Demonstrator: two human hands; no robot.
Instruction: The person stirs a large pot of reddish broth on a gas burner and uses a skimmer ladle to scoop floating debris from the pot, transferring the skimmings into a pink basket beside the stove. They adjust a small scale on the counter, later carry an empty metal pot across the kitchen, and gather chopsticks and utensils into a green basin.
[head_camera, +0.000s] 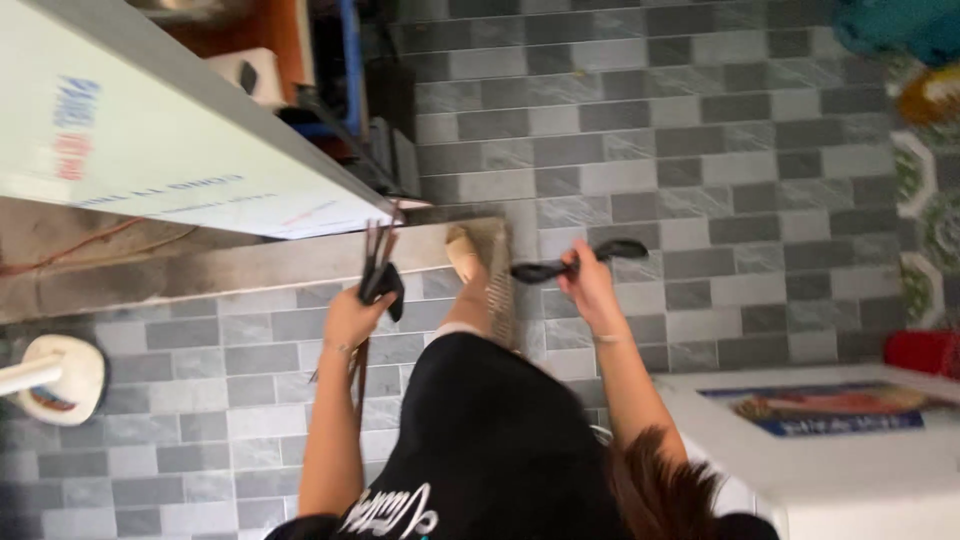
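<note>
At centre-left, the left hand (350, 315) is gripping a bundle of thin sticks (374, 255) and a black utensil; right of centre, the right hand (590, 285) is clasping a black ladle (570, 265) (blurred). Mid-stride over the tiled floor (700, 130), the loose sticks could slip out.

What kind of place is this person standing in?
Probably a home's tiled yard or entryway, though that is a guess. The floor is grey brick-pattern tile, a white board leans at the left, and a white box sits at the right. The left hand and right hand hold dark tools.
</note>
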